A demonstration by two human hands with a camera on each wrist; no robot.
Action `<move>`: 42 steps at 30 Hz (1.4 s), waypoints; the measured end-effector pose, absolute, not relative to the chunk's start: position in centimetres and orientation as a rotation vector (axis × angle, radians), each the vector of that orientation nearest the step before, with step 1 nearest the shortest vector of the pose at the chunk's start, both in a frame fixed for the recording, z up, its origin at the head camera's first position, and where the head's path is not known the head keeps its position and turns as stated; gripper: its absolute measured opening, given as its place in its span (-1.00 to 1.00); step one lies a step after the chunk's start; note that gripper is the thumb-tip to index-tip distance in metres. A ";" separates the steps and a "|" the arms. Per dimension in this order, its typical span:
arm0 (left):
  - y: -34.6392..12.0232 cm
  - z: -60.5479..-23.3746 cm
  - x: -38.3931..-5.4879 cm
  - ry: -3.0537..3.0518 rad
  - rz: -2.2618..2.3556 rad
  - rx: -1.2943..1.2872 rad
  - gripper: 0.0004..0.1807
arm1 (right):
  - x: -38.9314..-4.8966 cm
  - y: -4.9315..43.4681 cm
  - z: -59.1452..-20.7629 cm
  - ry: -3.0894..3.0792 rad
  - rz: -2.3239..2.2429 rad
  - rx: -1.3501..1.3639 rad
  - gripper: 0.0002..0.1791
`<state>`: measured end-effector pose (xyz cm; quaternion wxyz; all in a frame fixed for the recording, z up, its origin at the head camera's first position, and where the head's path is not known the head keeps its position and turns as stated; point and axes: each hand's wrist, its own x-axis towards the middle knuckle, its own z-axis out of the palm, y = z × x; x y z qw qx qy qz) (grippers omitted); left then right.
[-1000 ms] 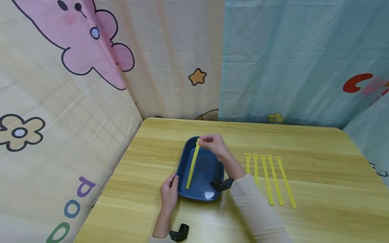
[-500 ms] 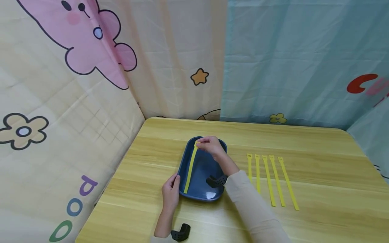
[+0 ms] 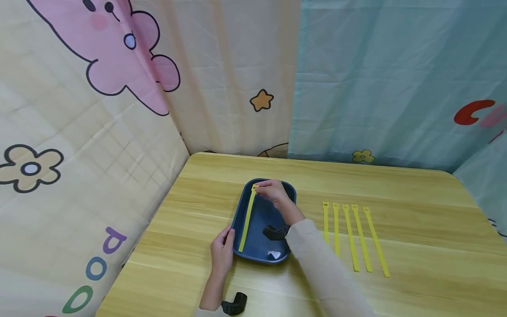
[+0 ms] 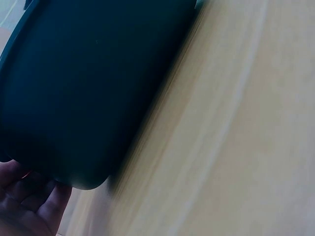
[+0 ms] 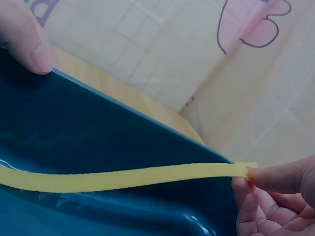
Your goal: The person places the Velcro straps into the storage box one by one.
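A dark blue rectangular tray (image 3: 263, 259) with raised walls stands on the table. My left hand (image 3: 222, 252) grips its left wall near the front corner, thumb over the rim; the left wrist view shows the fingers (image 4: 54, 206) against the tray's outer side. Between thumb and fingers, my right hand (image 3: 273, 192) pinches the slotted head of a yellow hook-and-loop cable tie (image 3: 247, 220). The tie (image 5: 113, 181) runs lengthwise inside the tray along its left side, its head raised near the far rim and its tail low by the front.
Right of the tray, several more yellow cable ties (image 3: 350, 237) lie side by side on the wooden table (image 3: 428, 237), slots facing the far edge. My right sleeve (image 3: 322, 268) partly overlaps the nearest ones. Printed curtains (image 3: 222, 88) hang behind and left of the table.
My right hand has moved slightly left and lower with the cable tie, which now lies closer to the tray's left wall. My left hand keeps its grip on the tray.
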<state>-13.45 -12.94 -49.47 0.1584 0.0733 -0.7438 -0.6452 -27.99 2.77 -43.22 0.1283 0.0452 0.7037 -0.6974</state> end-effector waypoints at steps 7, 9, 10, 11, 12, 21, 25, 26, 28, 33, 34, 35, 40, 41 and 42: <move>-12.9 -48.8 -13.1 -2.135 -1.844 0.208 -0.70 | -28.7 2.4 -44.1 2.026 -2.034 0.263 -0.79; -12.7 -48.0 -12.8 -2.134 -1.838 0.201 -0.71 | -28.8 2.4 -44.3 2.024 -2.030 0.282 -0.79; -12.6 -47.5 -12.6 -2.129 -1.839 0.197 -0.72 | -28.8 2.4 -44.4 2.019 -2.032 0.290 -0.79; -12.5 -47.1 -12.4 -2.125 -1.841 0.197 -0.72 | -28.8 2.4 -44.5 2.013 -2.038 0.297 -0.79; -12.4 -46.7 -12.3 -2.126 -1.837 0.193 -0.72 | -28.7 2.4 -44.6 2.001 -2.047 0.305 -0.79; -12.2 -45.9 -12.0 -2.151 -1.840 0.210 -0.72 | -28.8 2.3 -45.5 1.953 -2.097 0.349 -0.79; -12.3 -46.0 -12.1 -2.142 -1.840 0.193 -0.72 | -29.0 2.3 -45.7 1.970 -2.070 0.393 -0.80; -12.3 -46.0 -12.1 -2.138 -1.840 0.186 -0.72 | -29.0 2.3 -45.8 1.969 -2.069 0.404 -0.80; -12.3 -45.9 -12.1 -2.131 -1.844 0.185 -0.72 | -29.1 2.3 -45.9 1.961 -2.071 0.424 -0.80; -12.3 -45.9 -12.1 -2.131 -1.856 0.179 -0.72 | -29.2 2.5 -46.2 1.947 -2.076 0.448 -0.81; -12.3 -46.0 -12.1 -2.131 -1.857 0.179 -0.72 | -29.2 2.5 -46.3 1.949 -2.070 0.447 -0.81; -12.3 -46.0 -12.1 -2.132 -1.856 0.179 -0.72 | -29.2 2.5 -46.3 1.955 -2.063 0.445 -0.82; -12.2 -45.9 -12.1 -2.130 -1.844 0.191 -0.72 | -29.3 2.5 -46.2 1.969 -2.034 0.438 -0.85; -12.2 -45.9 -12.1 -2.131 -1.843 0.191 -0.72 | -29.3 2.5 -46.2 1.969 -2.033 0.438 -0.86; -12.2 -45.9 -12.2 -2.136 -1.841 0.190 -0.72 | -29.3 2.5 -46.2 1.966 -2.032 0.438 -0.86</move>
